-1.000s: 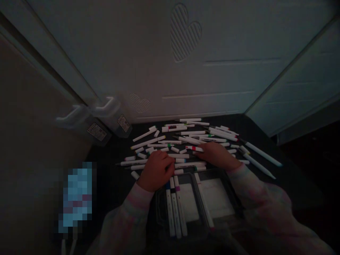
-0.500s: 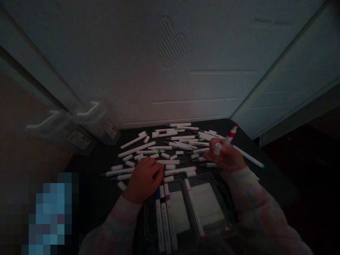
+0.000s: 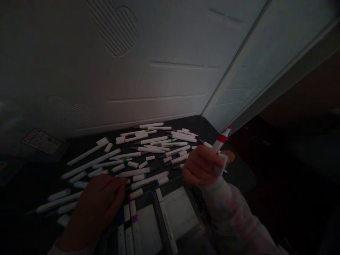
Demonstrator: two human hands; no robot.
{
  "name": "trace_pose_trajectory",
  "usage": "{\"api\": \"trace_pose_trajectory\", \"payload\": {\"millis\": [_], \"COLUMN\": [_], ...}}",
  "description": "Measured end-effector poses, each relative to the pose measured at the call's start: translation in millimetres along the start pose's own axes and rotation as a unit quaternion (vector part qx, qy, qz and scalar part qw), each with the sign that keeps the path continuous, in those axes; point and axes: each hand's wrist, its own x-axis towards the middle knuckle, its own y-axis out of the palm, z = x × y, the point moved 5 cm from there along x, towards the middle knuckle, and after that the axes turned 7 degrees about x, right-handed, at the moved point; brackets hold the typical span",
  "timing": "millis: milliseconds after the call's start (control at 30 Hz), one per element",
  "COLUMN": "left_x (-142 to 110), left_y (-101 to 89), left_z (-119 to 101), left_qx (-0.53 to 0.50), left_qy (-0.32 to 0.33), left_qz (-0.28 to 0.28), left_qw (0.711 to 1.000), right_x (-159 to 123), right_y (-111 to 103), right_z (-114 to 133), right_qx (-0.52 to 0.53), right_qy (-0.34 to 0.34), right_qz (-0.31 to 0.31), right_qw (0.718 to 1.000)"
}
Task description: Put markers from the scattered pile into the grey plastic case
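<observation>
My right hand (image 3: 200, 166) is raised above the right side of the pile, closed around an uncapped marker (image 3: 220, 139) with a red band and red tip pointing up. A loose white cap (image 3: 223, 163) is held in the same hand. My left hand (image 3: 99, 202) rests low over markers and caps at the left, its fingers stretched and the thumb apart, with nothing visibly held. Near its fingertips lie a blue-ended cap (image 3: 139, 177) and a red-ended cap (image 3: 135, 194). Several white markers (image 3: 152, 179), some uncapped, are scattered behind both hands.
An open clear case (image 3: 156, 209) sits at the front, with several markers (image 3: 135, 226) in its left half and one marker (image 3: 167, 221) in its right half. White panels with a heart relief (image 3: 117, 30) stand behind the dark tabletop (image 3: 233, 177). A labelled clear container (image 3: 57, 152) stands left.
The view has turned to the right. My right hand has rotated, still holding the red marker and cap. My left hand has shifted a little and stays low by the case.
</observation>
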Motion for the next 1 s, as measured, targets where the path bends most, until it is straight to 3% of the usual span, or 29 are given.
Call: {"api": "trace_pose_trajectory", "payload": {"millis": [133, 267, 467, 633, 767, 833, 900, 933, 1000], "left_x": [0.6, 0.1, 0.9, 1.6, 0.5, -1.0, -2.5, -3.2, -4.2], "left_y": [-1.2, 1.3, 0.5, 0.9, 1.9, 1.9, 2.1, 2.4, 2.7], "left_z": [-1.8, -0.3, -0.9, -1.6, -4.6, -5.9, -7.4, -8.2, -8.8], "left_qx": [0.003, -0.010, -0.021, -0.005, -0.009, -0.017, -0.027, -0.033, -0.039], "left_qy": [0.009, -0.007, -0.011, -0.009, 0.002, -0.014, -0.036, -0.043, -0.052], "left_qz": [-0.003, 0.008, 0.002, 0.001, 0.013, 0.017, 0.021, 0.024, 0.023], "left_qw": [1.000, 1.000, 1.000, 1.000, 1.000, 1.000, 0.999, 0.998, 0.998], "right_x": [0.8, -1.2, -4.7, -10.4, -15.4, -18.5, -21.8, -23.1, -24.8], "right_y": [1.5, 1.2, -6.4, -20.9, -30.9, -34.8, -39.0, -41.3, -46.8], "right_z": [-1.6, -4.1, -4.5, -3.0, -4.3, -8.6, -14.2, -16.0, -16.4], "right_qx": [0.010, 0.015, -0.030, -0.067, -0.162, -0.251, -0.389, -0.480, -0.658], "right_qy": [0.001, 0.003, 0.004, 0.005, 0.039, 0.099, 0.191, 0.236, 0.304], "right_qz": [0.029, -0.001, -0.173, -0.304, -0.372, -0.396, -0.396, -0.381, -0.339], "right_qw": [1.000, 1.000, 0.984, 0.950, 0.913, 0.878, 0.809, 0.754, 0.600]}}
